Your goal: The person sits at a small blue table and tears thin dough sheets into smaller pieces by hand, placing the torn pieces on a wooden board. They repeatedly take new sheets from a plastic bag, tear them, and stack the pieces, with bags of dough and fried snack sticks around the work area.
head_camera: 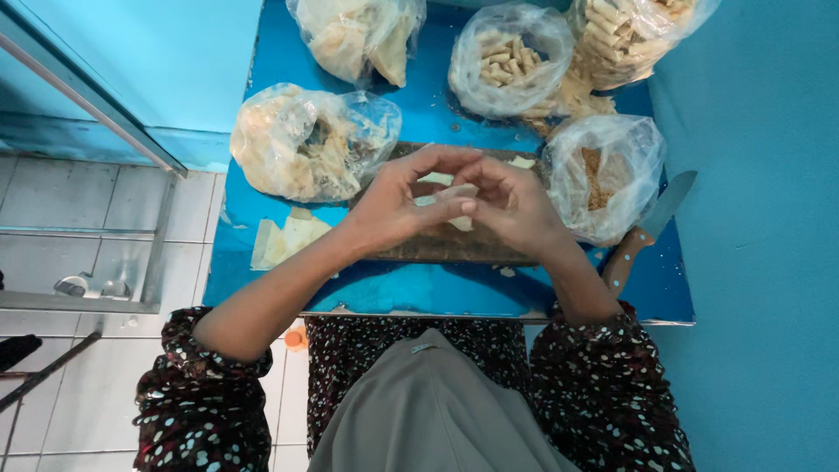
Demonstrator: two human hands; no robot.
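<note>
Left hand (pixel 393 205) and right hand (pixel 516 205) closed in a shared grip on a pale thin pastry wrapper (pixel 450 199), mid-roll above dark wooden board (pixel 437 249) on blue table (pixel 419 288); finished rolls in clear plastic bag (pixel 509 61), loose pale wrapper sheets (pixel 288 238) unrolled.

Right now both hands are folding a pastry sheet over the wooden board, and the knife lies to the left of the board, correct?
Not quite. The head view shows the knife to the right of the wooden board. Both hands, left hand and right hand, do hold the pastry sheet.
</note>
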